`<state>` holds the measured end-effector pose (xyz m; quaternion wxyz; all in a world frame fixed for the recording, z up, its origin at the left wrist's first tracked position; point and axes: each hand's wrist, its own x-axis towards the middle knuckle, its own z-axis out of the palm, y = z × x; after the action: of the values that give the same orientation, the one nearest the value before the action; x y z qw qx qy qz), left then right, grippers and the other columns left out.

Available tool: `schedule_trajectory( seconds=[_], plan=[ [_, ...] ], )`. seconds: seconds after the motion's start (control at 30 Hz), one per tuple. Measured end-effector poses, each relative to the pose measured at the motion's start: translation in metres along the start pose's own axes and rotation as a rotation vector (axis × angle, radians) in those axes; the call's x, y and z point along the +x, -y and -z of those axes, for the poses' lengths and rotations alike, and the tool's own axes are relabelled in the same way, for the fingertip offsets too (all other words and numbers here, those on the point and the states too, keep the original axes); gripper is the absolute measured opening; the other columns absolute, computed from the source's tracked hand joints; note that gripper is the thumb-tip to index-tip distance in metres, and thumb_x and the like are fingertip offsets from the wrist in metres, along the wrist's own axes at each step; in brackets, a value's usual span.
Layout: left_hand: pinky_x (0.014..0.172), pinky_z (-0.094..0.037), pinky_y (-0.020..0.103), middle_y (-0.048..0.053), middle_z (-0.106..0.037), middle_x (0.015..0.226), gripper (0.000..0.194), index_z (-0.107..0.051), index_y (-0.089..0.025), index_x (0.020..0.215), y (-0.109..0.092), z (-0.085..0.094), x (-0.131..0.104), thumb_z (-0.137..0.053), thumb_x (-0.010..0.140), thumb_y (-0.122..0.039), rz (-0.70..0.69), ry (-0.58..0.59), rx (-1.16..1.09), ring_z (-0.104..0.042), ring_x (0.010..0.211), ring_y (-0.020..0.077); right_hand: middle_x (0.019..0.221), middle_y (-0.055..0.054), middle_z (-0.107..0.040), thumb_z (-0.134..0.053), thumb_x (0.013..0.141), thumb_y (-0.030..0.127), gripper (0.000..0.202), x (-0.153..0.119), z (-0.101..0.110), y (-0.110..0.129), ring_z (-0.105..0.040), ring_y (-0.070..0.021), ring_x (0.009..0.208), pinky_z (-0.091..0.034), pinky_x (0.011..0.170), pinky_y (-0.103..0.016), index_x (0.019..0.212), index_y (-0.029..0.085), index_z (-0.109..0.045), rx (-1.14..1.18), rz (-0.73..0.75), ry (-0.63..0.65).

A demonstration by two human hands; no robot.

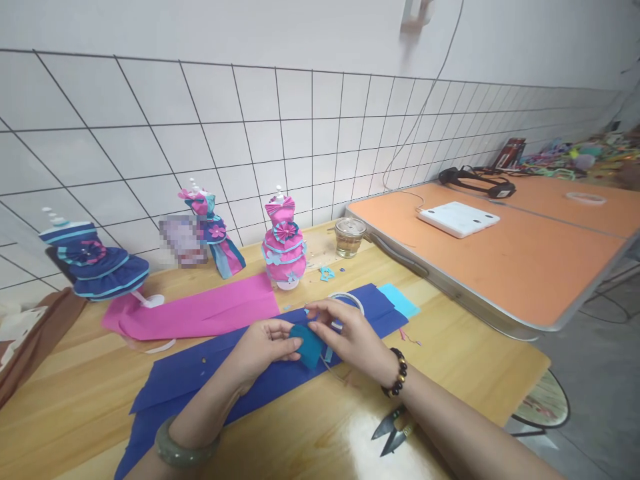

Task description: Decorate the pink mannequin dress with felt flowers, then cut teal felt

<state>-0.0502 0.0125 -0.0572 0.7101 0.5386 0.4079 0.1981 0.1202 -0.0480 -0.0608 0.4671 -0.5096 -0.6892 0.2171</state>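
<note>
A small teal paper piece (pixel 308 347) is above the long dark blue crepe paper (pixel 185 377). My left hand (pixel 267 347) pinches its left edge between thumb and fingers. At the piece's upper right, my right hand (pixel 345 330) has its thumb and fingers curved close to the edge; whether it grips the piece is hard to tell. Behind my right hand, a roll of white tape (pixel 356 298) is partly hidden. Black-bladed snips (pixel 393 430) lie under my right forearm. Pink crepe paper (pixel 200 310) is spread behind the blue one.
Three mini dress forms wear paper dresses: navy (pixel 103 263), multicoloured (pixel 217 233) and pink (pixel 285 247). A lidded glass of liquid (pixel 349 238) stands near the orange table (pixel 525 253), which holds a white box (pixel 459 219) and a black headset (pixel 477 182). Light blue paper (pixel 399 301) lies at right.
</note>
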Motion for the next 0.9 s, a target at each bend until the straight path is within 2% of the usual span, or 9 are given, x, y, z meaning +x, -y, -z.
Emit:
schedule_trajectory(
  seconds=[0.1,0.2,0.37,0.43,0.57,0.67,0.73,0.83,0.9],
  plan=[
    [0.067,-0.05,0.025,0.005,-0.068,0.07,0.023,-0.067,-0.011,0.071,0.0,0.0,0.0,-0.077,0.058,-0.027,0.003,-0.006,-0.012,-0.061,0.064,0.0118,0.092,-0.004,-0.064,-0.053,0.083,0.02,0.024,-0.001,0.019,0.008,-0.058,-0.0134,0.072,-0.048,0.066,-0.027,0.107,0.02,-0.057,-0.042,-0.022,0.039],
    [0.068,-0.051,0.024,0.002,-0.065,0.069,0.023,-0.064,-0.012,0.071,0.0,0.002,0.0,-0.077,0.057,-0.025,-0.003,-0.033,-0.052,-0.061,0.063,0.0107,0.084,-0.003,-0.067,-0.05,0.085,0.022,0.021,-0.013,0.041,0.019,-0.061,-0.0143,0.073,-0.049,0.067,-0.027,0.104,0.022,-0.06,-0.112,-0.036,0.203],
    [0.068,-0.053,0.025,-0.001,-0.061,0.069,0.024,-0.061,-0.012,0.073,-0.002,0.005,0.0,-0.078,0.057,-0.019,-0.002,-0.084,-0.155,-0.06,0.063,0.0096,0.088,-0.003,-0.069,-0.044,0.089,0.021,0.022,-0.058,0.069,0.034,-0.064,-0.0163,0.077,-0.05,0.068,-0.028,0.099,0.024,-0.063,-0.314,-0.052,0.469],
    [0.068,-0.053,0.025,-0.001,-0.061,0.068,0.022,-0.061,-0.012,0.072,-0.005,0.005,-0.001,-0.077,0.057,-0.018,-0.015,-0.089,-0.207,-0.059,0.063,0.0091,0.096,-0.006,-0.068,-0.045,0.088,0.022,0.024,-0.08,0.074,0.035,-0.063,-0.0191,0.085,-0.051,0.074,-0.032,0.107,0.025,-0.06,-0.395,-0.033,0.509],
    [0.067,-0.053,0.023,0.0,-0.063,0.071,0.019,-0.061,-0.013,0.071,-0.009,0.006,-0.003,-0.076,0.06,-0.017,-0.035,-0.065,-0.274,-0.059,0.066,0.0091,0.12,-0.007,-0.059,-0.052,0.084,0.02,0.049,-0.117,0.072,0.023,-0.057,-0.0228,0.107,-0.049,0.091,-0.035,0.132,0.026,-0.042,-0.533,0.099,0.513],
    [0.067,-0.053,0.022,0.001,-0.064,0.074,0.019,-0.061,-0.012,0.072,-0.01,0.006,-0.004,-0.075,0.061,-0.018,-0.055,-0.071,-0.286,-0.06,0.067,0.0095,0.122,-0.007,-0.058,-0.047,0.085,0.011,0.054,-0.136,0.067,0.007,-0.056,-0.0228,0.11,-0.05,0.091,-0.032,0.136,0.025,-0.036,-0.629,0.259,0.447],
    [0.067,-0.054,0.023,0.001,-0.063,0.073,0.019,-0.06,-0.013,0.07,-0.01,0.006,-0.005,-0.075,0.06,-0.018,-0.075,-0.083,-0.299,-0.06,0.066,0.0094,0.124,-0.008,-0.056,-0.045,0.085,0.009,0.056,-0.144,0.066,-0.002,-0.052,-0.0231,0.115,-0.049,0.092,-0.032,0.138,0.023,-0.033,-0.66,0.308,0.418],
    [0.067,-0.054,0.023,-0.001,-0.062,0.07,0.02,-0.059,-0.013,0.068,-0.012,0.006,-0.006,-0.076,0.059,-0.019,-0.101,-0.083,-0.32,-0.059,0.066,0.0089,0.125,-0.006,-0.056,-0.044,0.086,0.009,0.057,-0.149,0.067,-0.008,-0.051,-0.0209,0.116,-0.047,0.095,-0.03,0.138,0.026,-0.031,-0.624,0.267,0.405],
    [0.067,-0.054,0.024,-0.002,-0.06,0.068,0.021,-0.059,-0.013,0.067,-0.014,0.005,-0.007,-0.077,0.058,-0.019,-0.122,-0.091,-0.328,-0.058,0.064,0.0083,0.123,-0.005,-0.058,-0.041,0.087,0.01,0.053,-0.147,0.069,-0.009,-0.055,-0.0194,0.111,-0.048,0.094,-0.029,0.136,0.029,-0.035,-0.554,0.146,0.386]
  ],
)
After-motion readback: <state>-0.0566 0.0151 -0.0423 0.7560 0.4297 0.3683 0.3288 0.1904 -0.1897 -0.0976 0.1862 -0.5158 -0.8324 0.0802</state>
